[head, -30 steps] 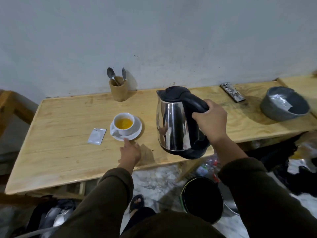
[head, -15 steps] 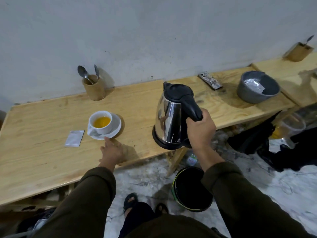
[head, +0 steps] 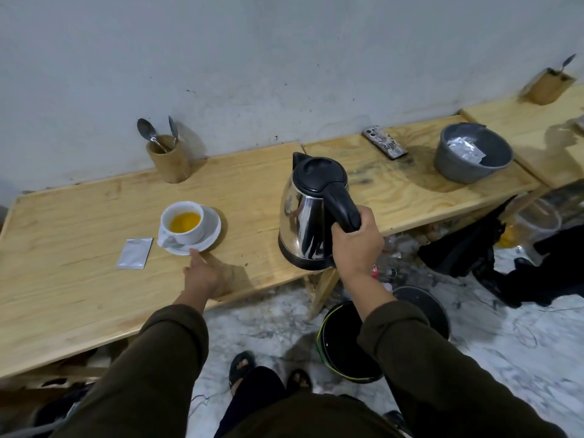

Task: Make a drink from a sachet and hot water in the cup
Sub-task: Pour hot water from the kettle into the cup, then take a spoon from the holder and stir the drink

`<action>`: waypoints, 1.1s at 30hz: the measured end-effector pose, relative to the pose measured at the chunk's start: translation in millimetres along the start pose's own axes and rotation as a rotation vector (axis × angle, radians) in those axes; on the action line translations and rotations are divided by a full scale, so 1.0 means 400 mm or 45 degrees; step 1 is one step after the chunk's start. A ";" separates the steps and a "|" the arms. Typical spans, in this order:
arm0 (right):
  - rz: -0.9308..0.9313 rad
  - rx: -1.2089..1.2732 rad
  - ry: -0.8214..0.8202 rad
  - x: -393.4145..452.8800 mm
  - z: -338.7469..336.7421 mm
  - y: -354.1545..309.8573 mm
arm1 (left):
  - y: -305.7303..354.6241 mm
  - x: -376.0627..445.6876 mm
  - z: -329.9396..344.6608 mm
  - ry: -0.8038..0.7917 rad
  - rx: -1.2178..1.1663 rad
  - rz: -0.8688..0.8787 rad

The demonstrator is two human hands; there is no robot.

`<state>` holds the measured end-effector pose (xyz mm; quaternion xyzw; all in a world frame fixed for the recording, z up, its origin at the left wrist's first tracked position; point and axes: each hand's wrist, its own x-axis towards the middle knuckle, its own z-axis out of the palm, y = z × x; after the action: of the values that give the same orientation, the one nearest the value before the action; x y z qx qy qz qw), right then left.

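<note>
So the kettle (head: 311, 213) is coming back down now. A second ago the person was holding it up near the cup, and now it's sitting upright at the front edge of the wooden table (head: 79, 289), or just about touching down, hard to call from here. The right hand (head: 357, 245) is still wrapped tight around the black handle, fingers curled shut on it.

The cup (head: 181, 222) is sitting on its saucer (head: 208, 238), well left of the kettle, and there's yellow-orange liquid in it already, filling it only partway. So I'm guessing the pouring is done. The left hand (head: 202, 273) is resting flat-ish on the table with fingers loosely spread, one fingertip just touching the saucer's near rim, not gripping anything.

The sachet (head: 135, 252) is lying flat just left of the saucer; can't tell if it's torn open or a spare.

What's left, I reckon, is stirring. Spoons (head: 151, 134) are standing in the wooden holder (head: 169, 164) by the wall, untouched.
</note>
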<state>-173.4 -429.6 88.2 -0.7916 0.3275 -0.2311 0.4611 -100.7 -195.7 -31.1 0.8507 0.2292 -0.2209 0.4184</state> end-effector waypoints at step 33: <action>-0.488 -0.592 -0.992 -0.085 0.591 -0.348 | -0.043 0.123 -0.285 -0.231 -0.749 -0.198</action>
<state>3.9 -217.8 98.1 -0.9472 0.0220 0.0807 0.3096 -50.3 -83.4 -6.7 0.6499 0.3096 -0.2514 0.6470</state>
